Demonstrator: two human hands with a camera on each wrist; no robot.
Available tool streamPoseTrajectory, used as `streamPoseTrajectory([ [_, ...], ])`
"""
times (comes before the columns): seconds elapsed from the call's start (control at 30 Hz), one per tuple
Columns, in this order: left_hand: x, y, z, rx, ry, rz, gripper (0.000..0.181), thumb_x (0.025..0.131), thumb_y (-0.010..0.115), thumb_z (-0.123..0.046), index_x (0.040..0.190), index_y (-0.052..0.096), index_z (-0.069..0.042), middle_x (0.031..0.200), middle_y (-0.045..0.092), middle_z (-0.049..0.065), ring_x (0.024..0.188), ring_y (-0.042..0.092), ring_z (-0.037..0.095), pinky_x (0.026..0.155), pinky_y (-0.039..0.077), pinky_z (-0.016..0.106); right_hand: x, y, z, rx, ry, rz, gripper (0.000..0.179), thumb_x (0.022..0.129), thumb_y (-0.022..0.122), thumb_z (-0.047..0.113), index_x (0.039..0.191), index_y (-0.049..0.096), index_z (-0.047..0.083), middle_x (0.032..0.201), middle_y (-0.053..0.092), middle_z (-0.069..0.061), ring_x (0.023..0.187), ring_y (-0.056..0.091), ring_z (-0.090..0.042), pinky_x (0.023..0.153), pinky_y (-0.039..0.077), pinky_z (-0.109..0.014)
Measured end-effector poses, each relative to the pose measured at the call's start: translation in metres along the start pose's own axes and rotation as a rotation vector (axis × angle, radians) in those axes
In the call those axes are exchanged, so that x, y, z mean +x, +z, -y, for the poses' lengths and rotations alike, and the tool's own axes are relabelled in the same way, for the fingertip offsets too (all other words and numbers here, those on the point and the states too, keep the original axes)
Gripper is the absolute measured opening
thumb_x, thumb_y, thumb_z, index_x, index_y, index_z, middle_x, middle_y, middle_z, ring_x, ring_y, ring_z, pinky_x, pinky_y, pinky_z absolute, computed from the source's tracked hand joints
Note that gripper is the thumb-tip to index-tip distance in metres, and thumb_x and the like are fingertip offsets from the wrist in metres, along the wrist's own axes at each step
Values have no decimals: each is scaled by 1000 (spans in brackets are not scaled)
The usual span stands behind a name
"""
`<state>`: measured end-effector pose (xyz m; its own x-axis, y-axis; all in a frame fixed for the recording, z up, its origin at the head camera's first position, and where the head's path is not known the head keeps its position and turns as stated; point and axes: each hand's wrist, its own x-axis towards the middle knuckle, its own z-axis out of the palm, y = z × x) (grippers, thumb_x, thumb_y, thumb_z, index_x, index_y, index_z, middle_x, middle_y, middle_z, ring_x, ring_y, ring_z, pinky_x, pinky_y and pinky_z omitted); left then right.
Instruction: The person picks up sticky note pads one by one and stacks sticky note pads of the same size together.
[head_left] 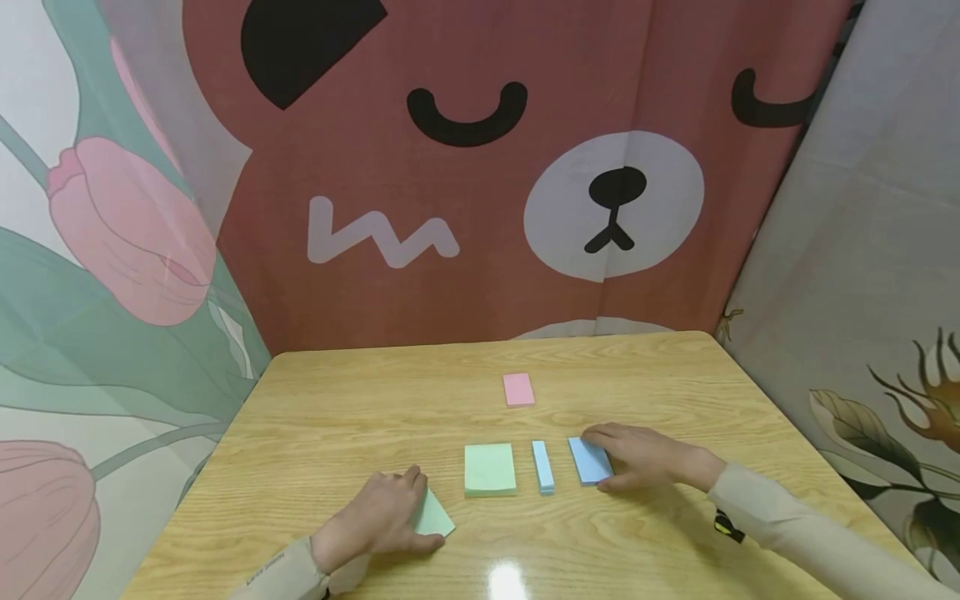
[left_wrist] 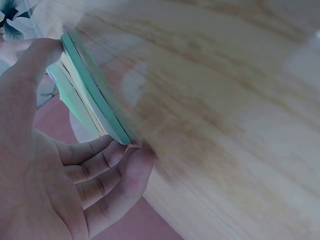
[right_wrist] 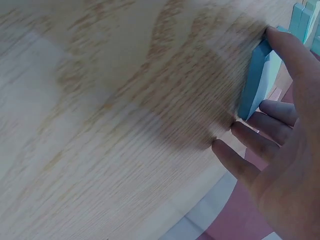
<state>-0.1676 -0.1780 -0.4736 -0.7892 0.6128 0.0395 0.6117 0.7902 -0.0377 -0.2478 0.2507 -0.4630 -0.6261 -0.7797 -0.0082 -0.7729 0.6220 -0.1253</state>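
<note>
My left hand [head_left: 378, 512] grips a light green sticky note pad [head_left: 432, 518] at the table's front left, thumb on one edge and fingertips on the opposite one. In the left wrist view the edge of this green pad [left_wrist: 95, 90] shows between thumb and fingers, close to the tabletop. On the other side, my right hand [head_left: 648, 457] holds a blue sticky note pad [head_left: 590, 463] by two opposite edges. The right wrist view shows the thumb at one end of the blue pad [right_wrist: 256, 80] and fingertips at the other; the index finger appears off the pad.
Between the hands lie a square green sticky note pad [head_left: 490, 469] and a narrow light blue strip pad [head_left: 542, 467]. A pink sticky note pad [head_left: 518, 390] lies farther back on the wooden table [head_left: 360, 400]. Patterned curtains [head_left: 480, 308] hang behind and at both sides.
</note>
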Motion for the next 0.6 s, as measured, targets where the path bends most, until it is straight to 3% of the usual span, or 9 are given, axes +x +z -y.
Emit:
streamPoseTrajectory([
  [0.3, -1, 1, 0, -3, -4, -7, 81, 79, 57, -77, 106, 62, -1, 89, 55, 1, 61, 45, 8, 51, 36, 23, -10, 0, -7, 41, 39, 33, 86, 91, 63, 57, 144, 43, -8, 145, 45, -24, 131, 45, -41, 102, 40, -56],
  [0.6, -2, 1, 0, -10, 3, -15, 80, 81, 57, -76, 108, 62, -1, 90, 56, 2, 62, 46, 7, 50, 36, 22, -17, 6, -16, 173, 37, 13, 88, 92, 64, 54, 149, 35, -7, 152, 36, -24, 136, 36, -45, 104, 34, -62],
])
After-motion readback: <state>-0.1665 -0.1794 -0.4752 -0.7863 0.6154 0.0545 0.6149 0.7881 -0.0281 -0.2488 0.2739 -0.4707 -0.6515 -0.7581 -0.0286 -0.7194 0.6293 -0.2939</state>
